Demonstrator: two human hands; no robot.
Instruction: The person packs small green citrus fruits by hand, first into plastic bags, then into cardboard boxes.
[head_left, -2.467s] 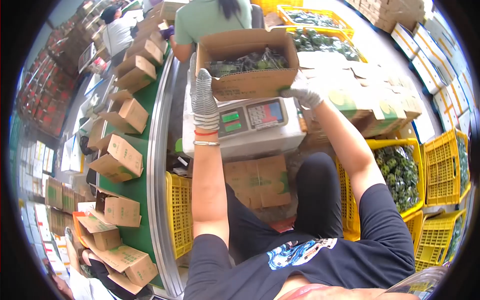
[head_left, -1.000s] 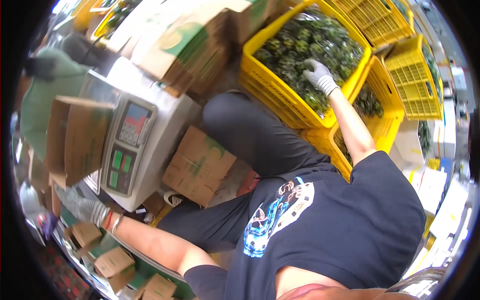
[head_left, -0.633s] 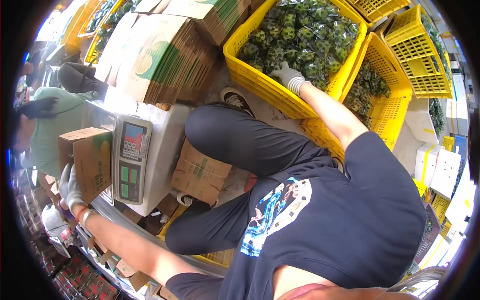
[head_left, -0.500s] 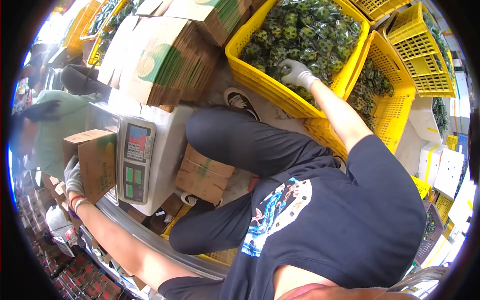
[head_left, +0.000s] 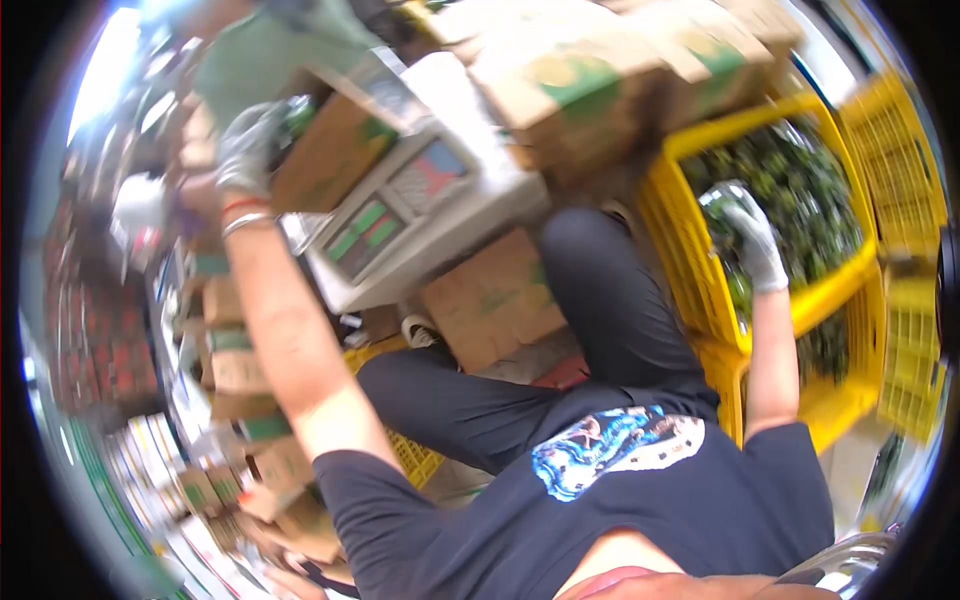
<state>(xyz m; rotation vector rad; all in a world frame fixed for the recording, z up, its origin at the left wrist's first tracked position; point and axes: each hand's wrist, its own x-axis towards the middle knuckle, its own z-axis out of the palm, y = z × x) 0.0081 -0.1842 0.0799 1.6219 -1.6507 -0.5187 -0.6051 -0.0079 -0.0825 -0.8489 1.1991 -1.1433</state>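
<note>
My gloved left hand (head_left: 248,150) is at the open end of a cardboard box (head_left: 335,150) with green print. Its fingers are closed on a clear-wrapped green produce packet (head_left: 298,115), blurred by motion. The box rests on a digital scale (head_left: 385,215) with a keypad and green displays. Over to the right, my gloved right hand (head_left: 755,240) closes around another clear-wrapped green packet (head_left: 722,205). That hand is over a yellow crate (head_left: 690,275) filled with similar packets.
Stacks of folded cardboard boxes (head_left: 570,100) stand behind the scale. A flattened carton (head_left: 495,300) lies by my feet. More yellow crates (head_left: 900,170) stand at the right. A person in a light green top (head_left: 270,55) is beyond the scale.
The view has swung, so the scene sits further right. My left hand has moved to the box's open end, where a green packet now shows. My right hand now grips a packet.
</note>
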